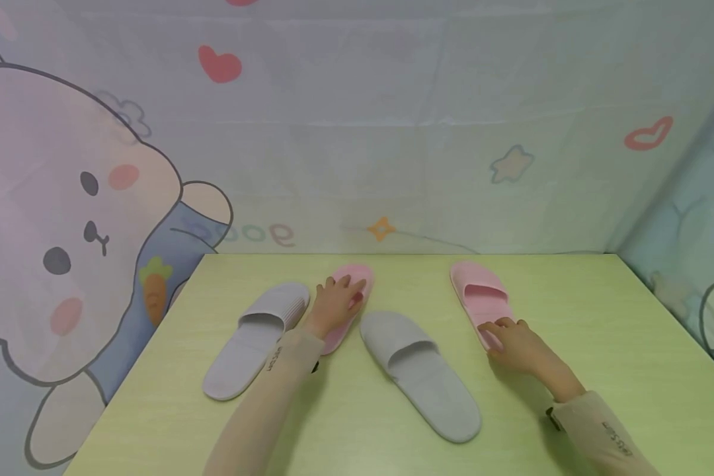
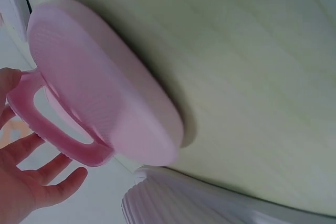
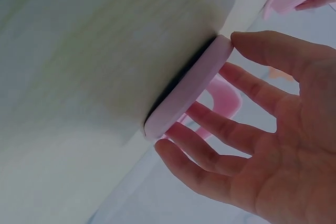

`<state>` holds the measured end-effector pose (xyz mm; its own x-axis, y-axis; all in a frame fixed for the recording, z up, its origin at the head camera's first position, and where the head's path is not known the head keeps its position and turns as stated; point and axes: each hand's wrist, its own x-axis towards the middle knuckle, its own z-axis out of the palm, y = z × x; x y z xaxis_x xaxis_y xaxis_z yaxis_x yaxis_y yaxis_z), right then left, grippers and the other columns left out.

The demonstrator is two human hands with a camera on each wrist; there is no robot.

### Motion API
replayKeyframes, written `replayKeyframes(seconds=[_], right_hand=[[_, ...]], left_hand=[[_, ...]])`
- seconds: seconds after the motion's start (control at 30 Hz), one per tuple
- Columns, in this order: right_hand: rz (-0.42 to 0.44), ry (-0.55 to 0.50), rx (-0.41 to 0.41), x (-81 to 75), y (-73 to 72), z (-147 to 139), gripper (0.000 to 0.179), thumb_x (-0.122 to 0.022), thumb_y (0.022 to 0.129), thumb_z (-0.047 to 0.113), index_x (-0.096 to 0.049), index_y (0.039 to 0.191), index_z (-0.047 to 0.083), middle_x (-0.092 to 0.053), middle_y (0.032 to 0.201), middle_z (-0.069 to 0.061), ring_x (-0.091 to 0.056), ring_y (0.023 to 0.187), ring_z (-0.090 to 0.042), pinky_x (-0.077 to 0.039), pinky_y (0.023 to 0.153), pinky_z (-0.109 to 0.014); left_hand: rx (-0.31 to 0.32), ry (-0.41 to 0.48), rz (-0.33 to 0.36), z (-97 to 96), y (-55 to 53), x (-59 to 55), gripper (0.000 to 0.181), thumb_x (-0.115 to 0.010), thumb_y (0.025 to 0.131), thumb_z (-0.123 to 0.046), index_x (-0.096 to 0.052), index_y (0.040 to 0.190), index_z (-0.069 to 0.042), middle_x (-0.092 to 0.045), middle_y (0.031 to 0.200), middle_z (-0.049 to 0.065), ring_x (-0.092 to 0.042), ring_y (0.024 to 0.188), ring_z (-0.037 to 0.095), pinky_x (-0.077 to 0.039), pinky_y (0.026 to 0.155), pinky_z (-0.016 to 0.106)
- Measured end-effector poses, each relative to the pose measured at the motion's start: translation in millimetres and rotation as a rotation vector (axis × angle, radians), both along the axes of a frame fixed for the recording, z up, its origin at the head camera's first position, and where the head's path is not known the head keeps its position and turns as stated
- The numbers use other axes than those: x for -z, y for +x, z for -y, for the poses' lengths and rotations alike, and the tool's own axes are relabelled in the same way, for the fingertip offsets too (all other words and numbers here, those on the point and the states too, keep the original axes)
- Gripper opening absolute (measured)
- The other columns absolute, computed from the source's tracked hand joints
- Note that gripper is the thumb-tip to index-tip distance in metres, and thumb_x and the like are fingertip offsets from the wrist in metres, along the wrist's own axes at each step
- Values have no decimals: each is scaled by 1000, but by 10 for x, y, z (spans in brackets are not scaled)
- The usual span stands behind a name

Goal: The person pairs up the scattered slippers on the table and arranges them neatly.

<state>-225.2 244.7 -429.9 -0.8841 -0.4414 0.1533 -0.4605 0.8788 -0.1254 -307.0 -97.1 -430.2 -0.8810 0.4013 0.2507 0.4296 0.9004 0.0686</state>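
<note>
At the table's back, my left hand (image 1: 333, 305) lies over the strap of a pink slipper (image 1: 361, 274). In the left wrist view, the thumb touches one end of the strap (image 2: 52, 129) and the loosely spread fingers reach along it. To the right, my right hand (image 1: 516, 344) is at the heel of the other pink slipper (image 1: 476, 272). Its thumb and little finger sit at opposite sides of the heel (image 3: 191, 90), with the other fingers over it. Both pink slippers point toward the back wall.
A light lavender-grey slipper (image 1: 238, 360) lies left of the left hand. Another grey slipper (image 1: 443, 400) lies slanted between the two arms. The pale green table (image 1: 631, 330) ends at a printed cloth backdrop (image 1: 357, 158).
</note>
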Motion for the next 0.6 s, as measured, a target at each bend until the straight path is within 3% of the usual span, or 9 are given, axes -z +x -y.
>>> replayKeyframes(seconds=[0.1, 0.37, 0.6], right_hand=[[-3, 1, -11, -11, -28, 1, 30, -61, 76, 9, -58, 104, 2, -60, 93, -20, -56, 84, -33, -43, 71, -49], [77, -43, 30, -58, -120, -22, 26, -57, 79, 12, -59, 105, 5, -60, 91, -20, -57, 74, -35, -47, 55, -45], [37, -80, 74, -119, -210, -52, 27, -58, 80, 13, -59, 105, 2, -61, 91, -19, -59, 76, -32, -47, 55, -41]], left_hand=[[3, 7, -13, 6, 14, 9, 38, -49, 90, -26, -49, 127, -19, -51, 125, 16, -49, 99, 40, -40, 80, 57], [14, -69, -59, 25, 28, 17, 41, -49, 90, -29, -45, 130, -20, -49, 126, 17, -51, 97, 37, -42, 78, 55], [35, -56, -62, 52, 37, 9, 42, -50, 89, -30, -45, 130, -19, -49, 127, 18, -50, 99, 37, -42, 80, 56]])
